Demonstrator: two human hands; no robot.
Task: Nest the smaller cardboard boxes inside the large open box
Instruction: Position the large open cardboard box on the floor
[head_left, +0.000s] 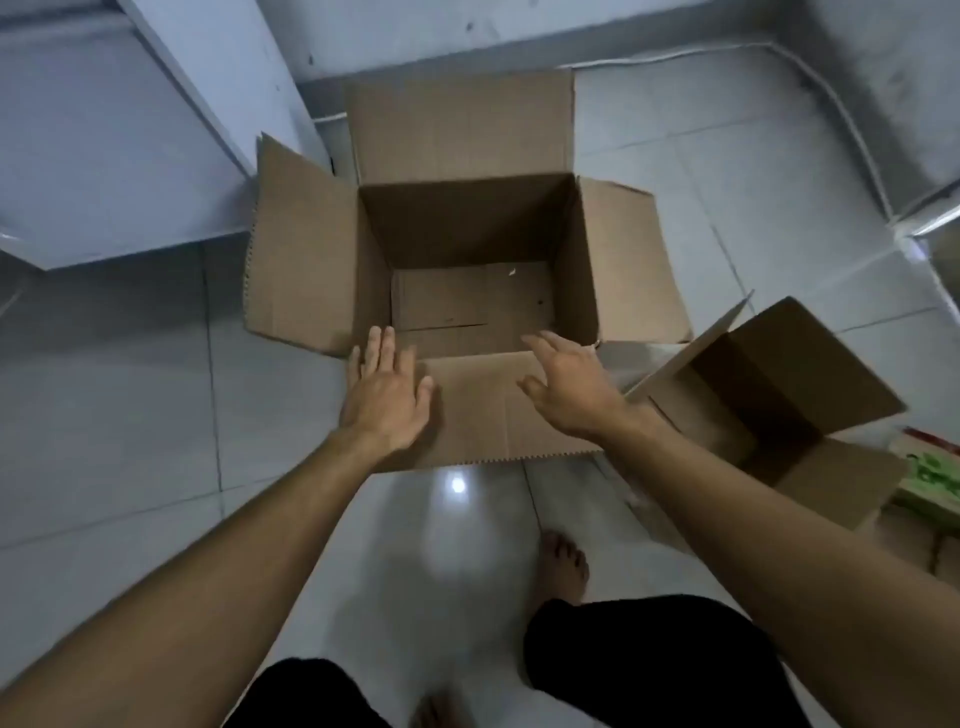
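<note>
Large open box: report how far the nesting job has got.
Done: the large open box stands on the tiled floor with all four flaps spread; its inside looks empty. In hand: nothing is held; the left hand lies flat on the near flap and the right hand hovers open above it. Left: the smaller open box to the right sits outside, so no nesting has happened yet.

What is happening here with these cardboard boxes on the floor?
A person stands over a large open box on the tiled floor. Both hands are empty and spread: the left hand is over the near flap, and the right hand hovers by the near right corner. The large box looks empty inside. A smaller open box lies to the right, still outside, so no nesting has been done.
</note>
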